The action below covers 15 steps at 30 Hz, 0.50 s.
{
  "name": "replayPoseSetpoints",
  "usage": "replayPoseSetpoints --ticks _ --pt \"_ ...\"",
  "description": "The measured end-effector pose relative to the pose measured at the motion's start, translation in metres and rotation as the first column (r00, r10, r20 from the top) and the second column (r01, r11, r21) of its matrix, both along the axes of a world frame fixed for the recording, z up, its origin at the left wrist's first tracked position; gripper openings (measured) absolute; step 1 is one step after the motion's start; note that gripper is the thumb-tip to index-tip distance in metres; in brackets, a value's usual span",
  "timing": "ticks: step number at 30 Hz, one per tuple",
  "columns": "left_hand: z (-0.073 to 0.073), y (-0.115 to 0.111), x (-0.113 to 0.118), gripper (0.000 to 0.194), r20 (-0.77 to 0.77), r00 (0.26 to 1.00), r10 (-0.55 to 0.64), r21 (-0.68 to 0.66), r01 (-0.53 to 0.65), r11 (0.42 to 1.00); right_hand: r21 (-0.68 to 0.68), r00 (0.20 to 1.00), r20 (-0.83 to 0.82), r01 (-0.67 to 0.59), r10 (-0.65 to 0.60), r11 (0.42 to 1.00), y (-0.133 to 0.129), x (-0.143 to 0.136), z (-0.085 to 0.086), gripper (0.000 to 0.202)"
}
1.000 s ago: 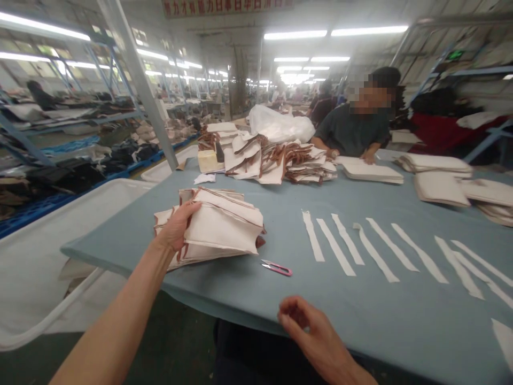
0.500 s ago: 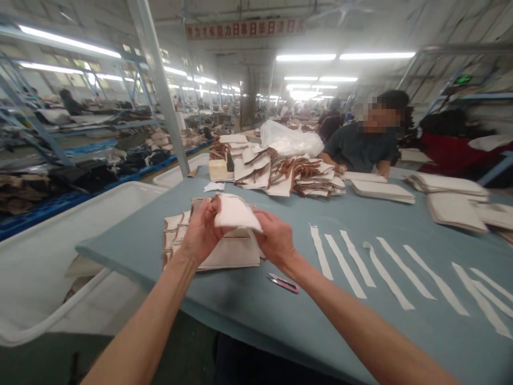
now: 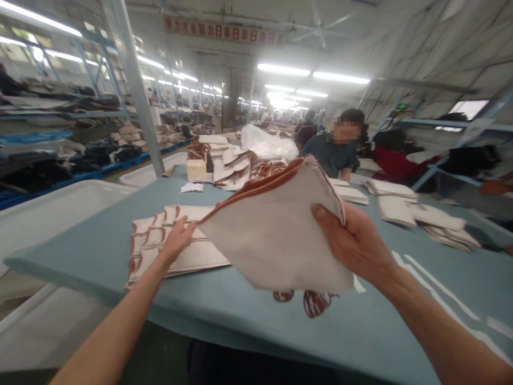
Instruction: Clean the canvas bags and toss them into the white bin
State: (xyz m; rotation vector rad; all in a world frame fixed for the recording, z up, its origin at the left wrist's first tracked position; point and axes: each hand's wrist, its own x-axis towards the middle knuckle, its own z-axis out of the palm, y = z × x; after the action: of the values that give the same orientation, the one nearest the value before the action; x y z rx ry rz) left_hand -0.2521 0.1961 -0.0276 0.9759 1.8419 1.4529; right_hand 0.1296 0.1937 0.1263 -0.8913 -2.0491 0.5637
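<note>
Now the cream cloth piece [image 3: 276, 235], bunched over the stack [image 3: 200, 254] half a second ago, hangs opened out mostly to the stack's right, above the worktop [image 3: 88, 240]. Your right hand [image 3: 352, 235] has its grip closed on the right edge; your left hand [image 3: 176, 240] meets the left corner, pinching or merely touching, I cannot tell. That turns the broad pale face towards you, brown edging along the top.

White plastic bin [image 3: 48, 214] stands left of blue-green cloth-covered table [image 3: 88, 251]. Grey metal pole [image 3: 134, 80] slants beyond. Translucent plastic bag [image 3: 268, 141] lies beyond pale yellow block [image 3: 196, 171]. Person in dark shirt [image 3: 328, 152] is across the table. Red-lettered banner [image 3: 224, 30] hangs overhead, near white tube lights [image 3: 284, 70].
</note>
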Motion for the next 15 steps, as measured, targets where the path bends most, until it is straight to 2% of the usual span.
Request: replayPoseSetpoints --ticks 2,4,8,10,12,15 --pt "0.010 -0.014 0.018 0.035 0.027 0.999 -0.040 0.037 0.039 0.999 -0.217 0.997 0.031 -0.056 0.065 0.975 -0.025 0.025 -0.005 0.051" --pt "0.019 -0.040 0.045 0.041 0.050 0.991 -0.124 0.089 0.119 0.989 -0.360 0.986 0.109 -0.078 0.125 0.930 -0.051 0.043 -0.016 0.051" --pt "0.029 -0.118 0.118 0.052 0.023 0.957 -0.288 0.149 0.282 0.948 -0.456 0.955 0.242 -0.043 0.171 0.889 -0.095 0.065 -0.046 0.047" --pt "0.027 -0.154 0.156 0.046 -0.178 0.928 -0.326 0.216 0.360 0.908 -0.486 0.948 0.268 -0.020 0.171 0.874 -0.110 0.071 -0.060 0.044" --pt "0.021 -0.179 0.189 0.028 -0.349 0.901 -0.259 0.313 0.372 0.874 -0.499 0.946 0.276 -0.007 0.167 0.867 -0.123 0.077 -0.072 0.042" --pt "0.013 -0.193 0.220 0.020 -0.523 0.844 -0.124 0.404 0.373 0.835 -0.510 0.951 0.270 0.009 0.150 0.860 -0.136 0.085 -0.087 0.041"
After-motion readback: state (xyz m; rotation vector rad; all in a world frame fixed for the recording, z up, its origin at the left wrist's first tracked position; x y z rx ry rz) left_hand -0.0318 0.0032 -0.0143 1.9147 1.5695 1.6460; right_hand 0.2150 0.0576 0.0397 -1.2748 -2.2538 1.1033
